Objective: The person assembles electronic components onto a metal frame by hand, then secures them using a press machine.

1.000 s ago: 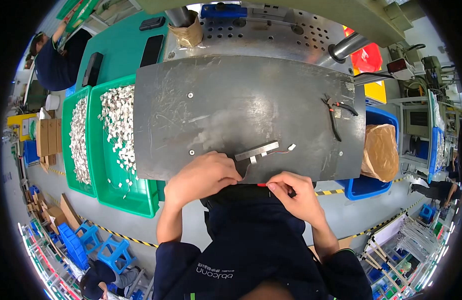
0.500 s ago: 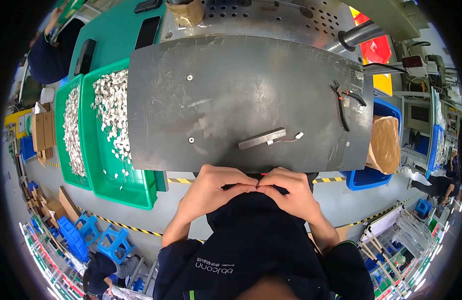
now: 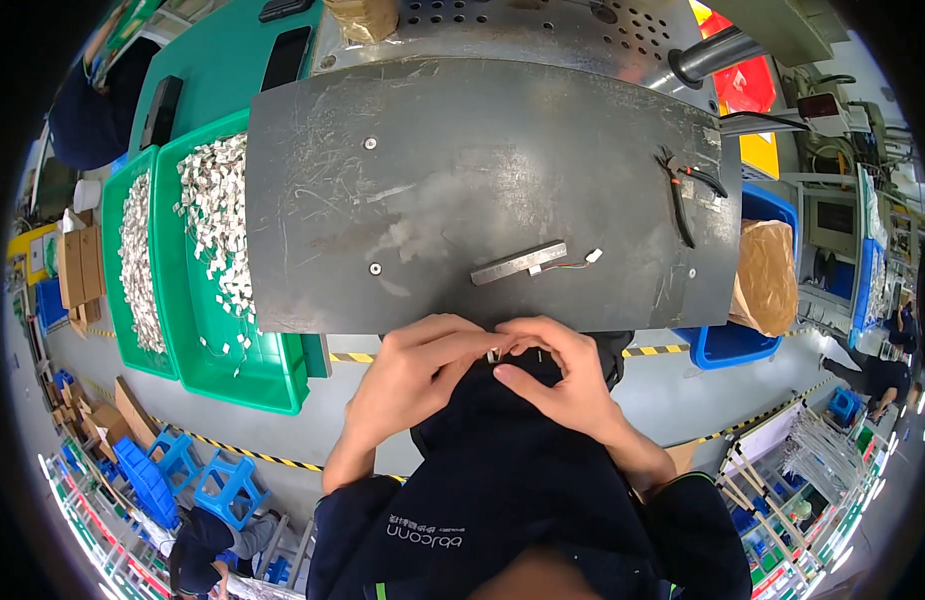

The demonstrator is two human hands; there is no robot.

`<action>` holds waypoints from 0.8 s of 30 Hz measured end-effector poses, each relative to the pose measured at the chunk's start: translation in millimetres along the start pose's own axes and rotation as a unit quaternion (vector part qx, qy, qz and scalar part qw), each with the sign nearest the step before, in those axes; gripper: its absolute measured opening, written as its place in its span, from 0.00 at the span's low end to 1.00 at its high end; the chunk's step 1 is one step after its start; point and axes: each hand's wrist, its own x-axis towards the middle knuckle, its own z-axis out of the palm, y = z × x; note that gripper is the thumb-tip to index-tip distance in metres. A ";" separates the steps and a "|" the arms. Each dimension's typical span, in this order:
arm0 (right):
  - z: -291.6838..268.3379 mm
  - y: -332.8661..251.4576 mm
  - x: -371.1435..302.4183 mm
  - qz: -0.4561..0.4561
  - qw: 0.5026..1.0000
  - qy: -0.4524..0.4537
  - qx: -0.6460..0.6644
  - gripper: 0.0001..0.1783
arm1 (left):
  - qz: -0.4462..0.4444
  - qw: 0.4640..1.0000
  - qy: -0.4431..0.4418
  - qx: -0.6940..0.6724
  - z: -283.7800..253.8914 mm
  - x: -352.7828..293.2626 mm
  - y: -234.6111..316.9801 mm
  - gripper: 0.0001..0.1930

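Observation:
Both my hands meet just off the near edge of the dark metal plate (image 3: pixel 432 180). My left hand (image 3: pixel 410 372) is closed in a pinch on a small whitish piece (image 3: pixel 494 354), mostly covered by the fingers. Beside it, my right hand (image 3: pixel 567 385) has its thumb held apart from the index finger, whose tip touches the left fingertips. On the plate ahead lie a grey metal bar (image 3: pixel 519 263) and a short wired cable with a white connector (image 3: pixel 592 256) against it. Orange-and-black cutting pliers (image 3: pixel 682 205) rest at the right with their handles spread.
Left of the plate stand two green bins (image 3: pixel 282 385) holding many small white connectors with wires. A blue bin (image 3: pixel 717 350) with a brown paper bag (image 3: pixel 767 280) is at the right. A phone (image 3: pixel 287 58) lies at the far left; other people work in the background.
My right thumb has moved away from the left fingertips, opening that pinch. The whitish piece now shows between the hands. The whole view has shifted slightly.

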 end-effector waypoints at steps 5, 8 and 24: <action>-15.4 13.7 0.9 -0.060 0.996 -0.032 -0.061 0.09 | -0.026 1.000 0.009 -0.009 11.4 4.1 11.7 0.10; -20.9 13.3 3.2 -0.012 0.999 -0.021 -0.035 0.09 | -0.001 0.999 0.008 0.035 10.5 14.2 3.8 0.12; -33.5 12.4 39.6 0.041 0.980 0.158 0.111 0.12 | 0.075 0.968 0.208 0.118 47.6 60.1 -34.5 0.07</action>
